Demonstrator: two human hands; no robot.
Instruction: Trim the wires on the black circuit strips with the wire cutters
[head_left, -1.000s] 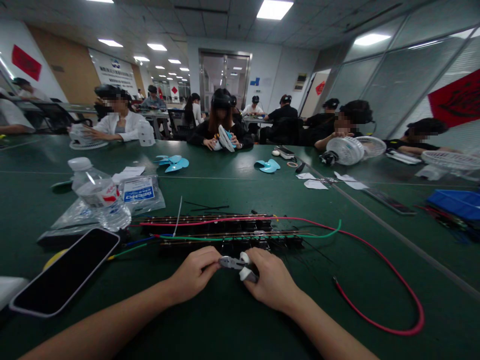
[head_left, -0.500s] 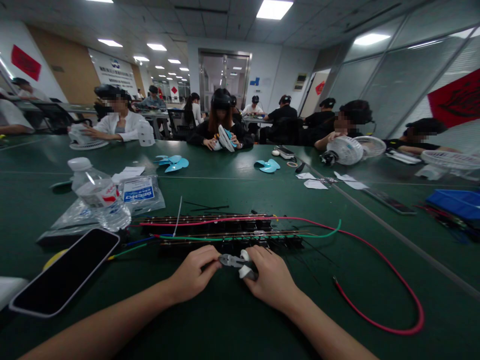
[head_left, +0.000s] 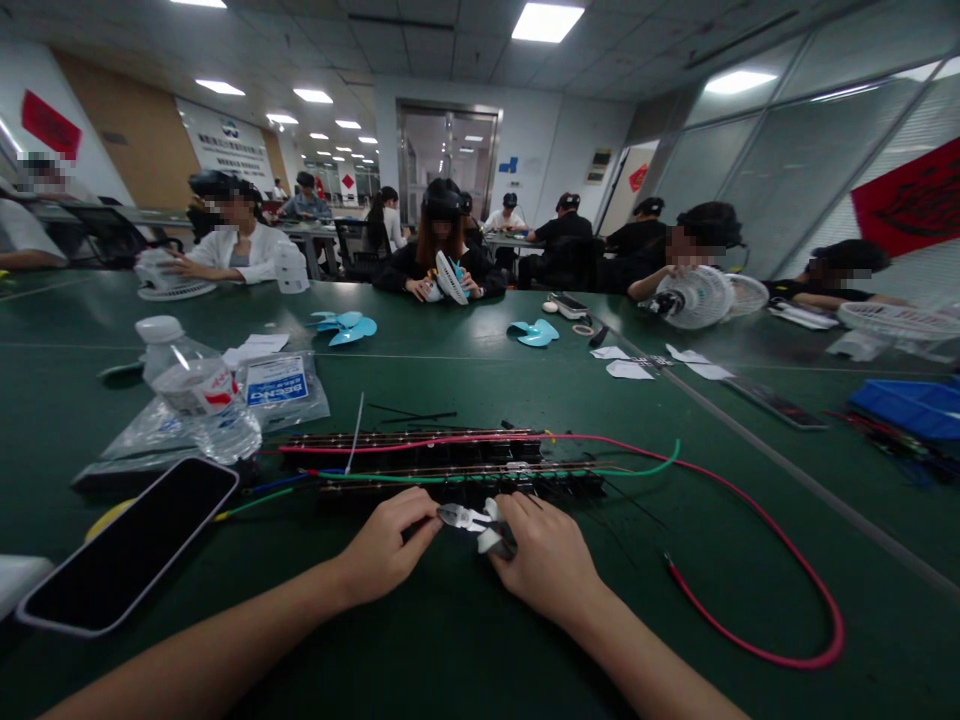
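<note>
My right hand is wrapped round a pair of cutting pliers with white-and-dark handles, jaws pointing left. My left hand is closed in a pinch at the tip of the jaws; whatever lies between its fingers is too small to make out. Just beyond both hands lie long black terminal strips with metal contacts. A red cable runs over them and loops round to the right. A green wire lies along the nearer strip. A pale cable tie stands up from the strips.
At left are a phone, a plastic bottle and a clear labelled bag. Blue fan blades lie farther off. A blue tray sits at the right. Across the table, several people handle fan parts.
My hands and the pliers stay almost in place; the pliers have turned slightly and their jaws look brighter. Across the table at right, a person has tilted a fan cage.
</note>
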